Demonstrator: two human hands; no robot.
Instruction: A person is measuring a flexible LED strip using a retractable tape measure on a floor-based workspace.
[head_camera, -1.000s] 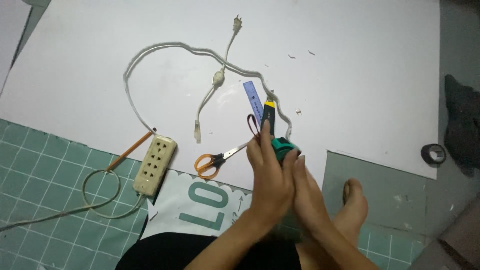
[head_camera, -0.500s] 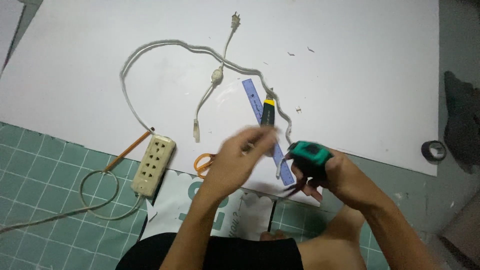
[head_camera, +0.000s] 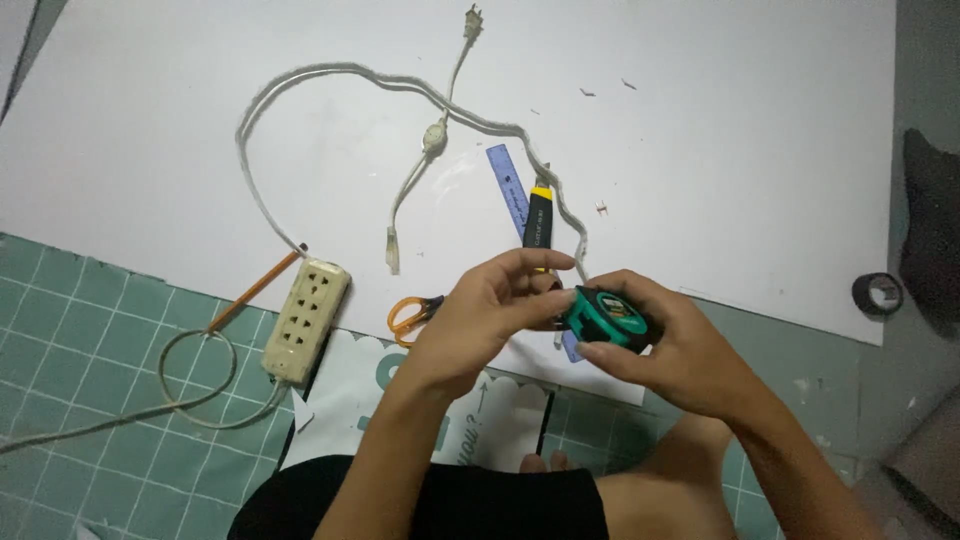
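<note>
Fingers of the left hand pinch at the green tape measure clasped in the right hand, just below the yellow-and-black knife; a loose pinch could let the blade snap back.

There is only one view, from a camera worn on the person's head. It looks steeply down at the floor in front of the seated person, so the person's own arms enter from the bottom edge of the frame. The left hand and the right hand sit close to the lens, a little below the centre. The white sheet fills the upper part of the frame and lies farther away. The green cutting mat is at the lower left, nearer to the camera.
</note>
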